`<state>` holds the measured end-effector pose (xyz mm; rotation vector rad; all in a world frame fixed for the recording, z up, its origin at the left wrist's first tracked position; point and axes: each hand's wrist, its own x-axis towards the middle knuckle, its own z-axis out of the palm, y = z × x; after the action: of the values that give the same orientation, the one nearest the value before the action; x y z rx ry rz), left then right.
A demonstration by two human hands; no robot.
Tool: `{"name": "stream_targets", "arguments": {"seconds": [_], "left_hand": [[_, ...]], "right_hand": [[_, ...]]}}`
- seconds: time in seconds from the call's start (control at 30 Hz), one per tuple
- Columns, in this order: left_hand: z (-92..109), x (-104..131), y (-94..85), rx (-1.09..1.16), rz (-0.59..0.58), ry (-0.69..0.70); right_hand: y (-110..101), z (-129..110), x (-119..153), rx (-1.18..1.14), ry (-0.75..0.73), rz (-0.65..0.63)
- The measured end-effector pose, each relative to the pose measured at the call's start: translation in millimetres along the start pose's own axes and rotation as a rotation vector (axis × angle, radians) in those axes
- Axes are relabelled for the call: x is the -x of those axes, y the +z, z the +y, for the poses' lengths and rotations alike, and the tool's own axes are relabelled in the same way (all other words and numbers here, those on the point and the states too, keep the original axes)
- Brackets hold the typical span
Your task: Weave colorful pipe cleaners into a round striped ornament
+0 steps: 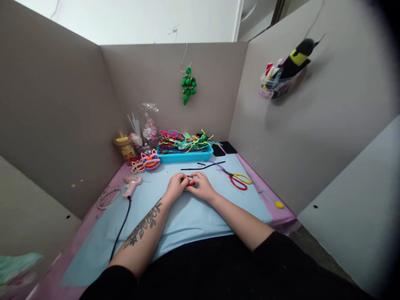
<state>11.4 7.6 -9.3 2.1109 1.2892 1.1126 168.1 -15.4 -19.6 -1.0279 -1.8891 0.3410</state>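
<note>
Close together over the middle of the table, my left hand (175,186) and my right hand (202,186) pinch a small red pipe-cleaner piece (191,184) between their fingertips. A little green shows under it, but the fingers hide most of its shape. Just beyond the hands lie loose black pipe cleaners (194,169). To the right of my right hand rest scissors (239,181) with one red and one yellow handle loop. A pink glue gun (132,186) lies left of my left hand, its black cord running toward me.
A blue tray (184,157) heaped with colourful pipe cleaners stands at the back. Left of it are lion-face crafts (151,160) and a cup (125,146). Grey partitions enclose three sides; a green craft (188,86) and a pouch of tools (283,75) hang there.
</note>
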Motion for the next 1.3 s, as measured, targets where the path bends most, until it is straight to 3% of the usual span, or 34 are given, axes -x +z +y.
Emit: {"name": "stream_targets", "arguments": {"seconds": [0.2, 0.47, 0.57, 0.87, 1.1, 1.3], "left_hand": [[3.6, 0.2, 0.1, -0.001, 0.083, -0.055], [8.0, -1.7, -4.0, -0.030, 0.147, -0.095], [8.6, -2.2, -11.4, 0.067, 0.081, -0.042], [12.9, 0.4, -30.0, 0.276, -0.275, -0.033], [10.6, 3.7, -28.0, 0.411, -0.360, -0.094], [11.1, 5.8, -26.2, 0.425, -0.393, -0.053]], "right_hand": [[3.0, -3.4, -1.2, -0.023, 0.045, 0.076], [-0.5, -0.2, -6.3, -0.155, 0.136, 0.075], [-5.8, 4.7, -8.0, -0.282, 0.185, 0.059], [-19.1, 14.1, -10.1, -0.571, 0.323, 0.019], [-20.7, 12.9, -9.7, -0.579, 0.321, 0.009], [-16.8, 18.2, -9.4, -0.531, 0.260, -0.019]]}}
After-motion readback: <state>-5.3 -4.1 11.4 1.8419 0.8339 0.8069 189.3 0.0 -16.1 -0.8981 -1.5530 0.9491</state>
